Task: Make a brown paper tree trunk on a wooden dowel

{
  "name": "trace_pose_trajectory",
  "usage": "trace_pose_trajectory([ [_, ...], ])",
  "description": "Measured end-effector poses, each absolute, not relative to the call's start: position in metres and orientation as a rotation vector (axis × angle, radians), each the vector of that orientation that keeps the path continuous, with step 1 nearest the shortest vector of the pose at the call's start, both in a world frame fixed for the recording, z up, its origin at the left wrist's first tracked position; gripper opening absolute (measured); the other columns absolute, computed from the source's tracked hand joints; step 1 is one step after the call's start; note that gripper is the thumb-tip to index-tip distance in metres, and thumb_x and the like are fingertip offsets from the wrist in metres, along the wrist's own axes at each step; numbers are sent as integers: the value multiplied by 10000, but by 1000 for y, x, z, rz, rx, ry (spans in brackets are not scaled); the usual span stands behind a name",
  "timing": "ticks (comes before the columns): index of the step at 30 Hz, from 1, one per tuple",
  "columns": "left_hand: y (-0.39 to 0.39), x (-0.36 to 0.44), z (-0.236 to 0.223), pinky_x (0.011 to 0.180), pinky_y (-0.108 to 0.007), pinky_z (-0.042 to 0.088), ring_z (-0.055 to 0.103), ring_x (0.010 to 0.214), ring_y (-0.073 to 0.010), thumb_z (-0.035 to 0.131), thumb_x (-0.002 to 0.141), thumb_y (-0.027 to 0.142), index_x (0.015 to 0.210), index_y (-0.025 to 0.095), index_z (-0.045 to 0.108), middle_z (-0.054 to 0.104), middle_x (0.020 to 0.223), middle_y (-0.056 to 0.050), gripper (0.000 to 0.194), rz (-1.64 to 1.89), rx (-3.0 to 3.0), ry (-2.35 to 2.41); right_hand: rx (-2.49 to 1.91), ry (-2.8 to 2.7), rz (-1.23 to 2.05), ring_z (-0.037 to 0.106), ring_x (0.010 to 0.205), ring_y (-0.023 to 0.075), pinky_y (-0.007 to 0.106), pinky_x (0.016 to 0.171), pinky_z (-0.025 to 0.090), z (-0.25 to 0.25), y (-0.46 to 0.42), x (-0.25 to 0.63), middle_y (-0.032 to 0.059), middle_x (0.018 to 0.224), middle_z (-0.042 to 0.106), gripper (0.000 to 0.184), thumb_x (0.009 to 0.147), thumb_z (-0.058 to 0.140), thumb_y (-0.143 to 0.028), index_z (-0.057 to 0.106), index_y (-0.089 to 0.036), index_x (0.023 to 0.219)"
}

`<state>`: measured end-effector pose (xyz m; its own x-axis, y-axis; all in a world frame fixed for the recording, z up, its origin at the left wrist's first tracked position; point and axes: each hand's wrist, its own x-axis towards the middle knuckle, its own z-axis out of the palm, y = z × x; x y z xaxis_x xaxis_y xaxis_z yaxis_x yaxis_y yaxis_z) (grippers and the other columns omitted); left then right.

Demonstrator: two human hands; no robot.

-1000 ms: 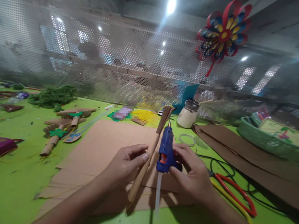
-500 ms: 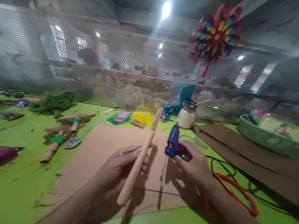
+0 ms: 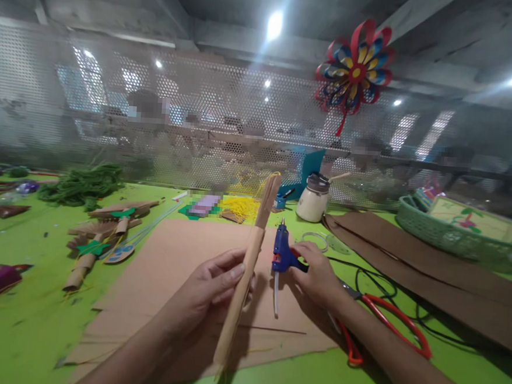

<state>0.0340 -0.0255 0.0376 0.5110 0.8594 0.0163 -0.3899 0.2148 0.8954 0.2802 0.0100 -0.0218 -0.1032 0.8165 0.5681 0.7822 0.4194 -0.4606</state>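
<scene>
My left hand (image 3: 216, 286) is closed around a rolled brown paper tube (image 3: 241, 293), held at a slant. A flat folded brown strip (image 3: 268, 201) sticks out of its upper end, with thin yellow thread at the tip. To the right, my right hand (image 3: 318, 273) is closed on the handle of a blue hot glue gun (image 3: 280, 249). The gun's nozzle points away from me, and a whitish glue stick (image 3: 276, 296) protrudes from its back. Below both hands lie stacked brown paper sheets (image 3: 181, 251). Red-handled scissors (image 3: 398, 322) rest under my right forearm.
Brown paper star-trimmed pieces (image 3: 89, 250) and green yarn (image 3: 83, 183) lie left. A cream jar (image 3: 312, 202), yellow shreds (image 3: 240, 206) and a perforated metal screen (image 3: 218, 107) stand behind. Dark brown sheets (image 3: 409, 255), a black cord (image 3: 359, 275) and a green basket (image 3: 450, 232) occupy the right.
The tube in my left hand has turned more upright. My right hand and the glue gun have shifted slightly left, closer to the tube. The view has shifted a little.
</scene>
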Motion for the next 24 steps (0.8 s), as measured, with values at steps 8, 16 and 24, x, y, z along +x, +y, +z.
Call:
trace_pose_trajectory([
  [8,-27,35,37,606,-181,441,587,666,-106,734,797,254,1005,174,707,654,709,-24,225,928,988,535,-1328,-1995,98,560,955,241,400,889,459,-16,25,273,78,987,649,290,689,629,-52,666,-175,948],
  [16,-34,37,42,570,-224,462,552,577,-112,747,780,307,1127,203,679,642,682,-20,368,957,927,573,-1328,-1888,148,604,896,228,353,759,513,-8,34,272,87,982,651,277,712,596,-109,657,-173,974],
  [24,-20,37,34,629,-229,488,610,709,-140,822,683,306,1079,191,702,697,837,-61,430,1006,953,679,-1410,-1850,95,599,839,210,352,768,505,-8,22,276,74,949,639,261,729,596,-162,644,-159,985],
])
